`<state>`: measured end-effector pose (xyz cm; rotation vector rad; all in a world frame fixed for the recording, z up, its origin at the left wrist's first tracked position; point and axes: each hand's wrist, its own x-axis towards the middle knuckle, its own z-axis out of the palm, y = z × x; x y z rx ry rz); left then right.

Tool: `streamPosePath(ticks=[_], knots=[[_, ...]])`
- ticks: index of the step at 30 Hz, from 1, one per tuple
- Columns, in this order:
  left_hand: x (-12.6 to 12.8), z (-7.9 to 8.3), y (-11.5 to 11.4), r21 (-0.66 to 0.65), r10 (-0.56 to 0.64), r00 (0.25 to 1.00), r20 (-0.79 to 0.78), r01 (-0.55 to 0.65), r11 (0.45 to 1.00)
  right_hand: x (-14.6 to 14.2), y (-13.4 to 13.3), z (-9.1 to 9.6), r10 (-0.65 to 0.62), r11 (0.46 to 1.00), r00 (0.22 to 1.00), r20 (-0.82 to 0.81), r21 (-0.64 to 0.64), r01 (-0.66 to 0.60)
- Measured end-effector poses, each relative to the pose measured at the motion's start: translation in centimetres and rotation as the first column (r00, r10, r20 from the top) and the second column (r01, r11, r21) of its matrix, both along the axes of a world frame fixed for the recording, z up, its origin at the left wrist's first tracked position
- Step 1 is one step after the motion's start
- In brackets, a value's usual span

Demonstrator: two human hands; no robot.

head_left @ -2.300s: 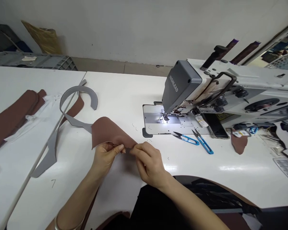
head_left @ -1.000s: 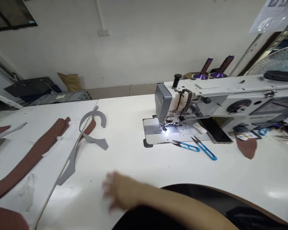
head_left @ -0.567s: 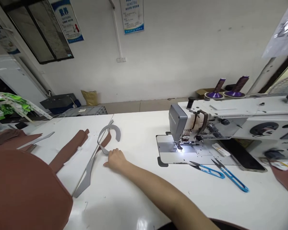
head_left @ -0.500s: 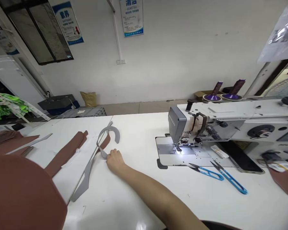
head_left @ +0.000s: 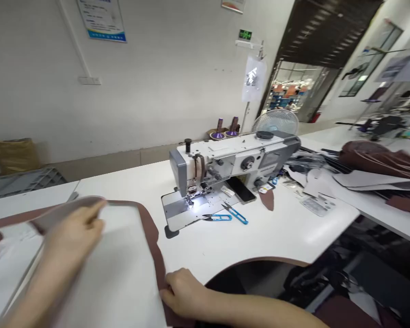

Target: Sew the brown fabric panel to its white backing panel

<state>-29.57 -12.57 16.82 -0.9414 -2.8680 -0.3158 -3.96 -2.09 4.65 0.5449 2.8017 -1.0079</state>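
Observation:
A large floppy panel, pale on the face toward me with a brown border, spreads over the near left of the table. My left hand, somewhat blurred, is closed on its upper edge with thumb and fingers pinched. At the panel's right edge my right hand is closed in a fist around the brown border. The sewing machine stands beyond the panel to the right, its lamp lit over the needle plate. Two blue thread snips lie on the table before it.
A black phone lies under the machine arm. Behind stand purple thread cones and a fan. Brown pieces are stacked at the right. The white table has a curved front cut-out. A grey crate sits far left.
The view has swung right. My right hand has left the grey curved strip and now grips the panel's edge. My left hand has come into view, holding the panel's upper edge.

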Motion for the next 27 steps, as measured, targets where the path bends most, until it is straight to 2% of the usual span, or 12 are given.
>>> streamPosePath(ticks=[2,3,4,6,8,11,13,17,20,22,24,27], knots=[[3.3,-3.4,4.8,-0.208,-0.087,0.99,0.11,0.108,0.972,1.7,0.4,-0.4,0.03,0.997,0.999,-0.043,0.075,-0.026],[4.5,-5.3,6.9,-0.281,-0.123,0.979,0.163,0.166,0.945,2.2,1.4,-0.5,0.017,0.989,0.998,-0.061,0.149,-0.008],[5.5,-7.2,8.4,-0.301,-0.166,0.968,0.188,0.218,0.929,2.7,2.8,-0.6,-0.013,0.969,0.996,-0.093,0.246,0.035],[6.7,-10.2,10.0,-0.31,-0.205,0.956,0.209,0.264,0.913,3.7,6.9,-1.0,-0.087,0.879,0.976,-0.199,0.446,0.169],[7.3,-11.8,10.0,-0.301,-0.219,0.961,0.167,0.261,0.917,5.0,11.6,-1.7,-0.02,0.817,0.971,-0.237,0.556,0.152],[7.6,-12.3,8.6,-0.282,-0.218,0.967,0.134,0.248,0.927,7.6,17.1,-3.2,-0.029,0.785,0.98,-0.197,0.603,0.144],[7.4,-12.4,7.6,-0.271,-0.208,0.969,0.135,0.238,0.933,9.6,19.0,-4.1,-0.051,0.774,0.976,-0.212,0.609,0.173],[5.3,-13.8,6.7,-0.206,-0.182,0.972,0.148,0.211,0.956,12.8,20.4,-4.5,-0.133,0.73,0.942,-0.307,0.613,0.302],[3.1,-14.7,7.6,-0.245,-0.269,0.944,0.189,0.311,0.918,13.9,21.0,-4.1,-0.218,0.684,0.917,-0.335,0.618,0.388],[2.3,-14.5,8.6,-0.276,-0.29,0.942,0.168,0.327,0.904,13.7,21.3,-3.5,-0.254,0.658,0.904,-0.344,0.624,0.422],[2.1,-13.7,9.7,-0.276,-0.25,0.958,0.142,0.281,0.919,12.4,21.6,-2.8,-0.27,0.644,0.898,-0.348,0.628,0.437],[2.7,-12.6,10.7,-0.294,-0.201,0.965,0.168,0.244,0.924,8.4,22.1,-1.5,-0.247,0.657,0.914,-0.323,0.638,0.403]])
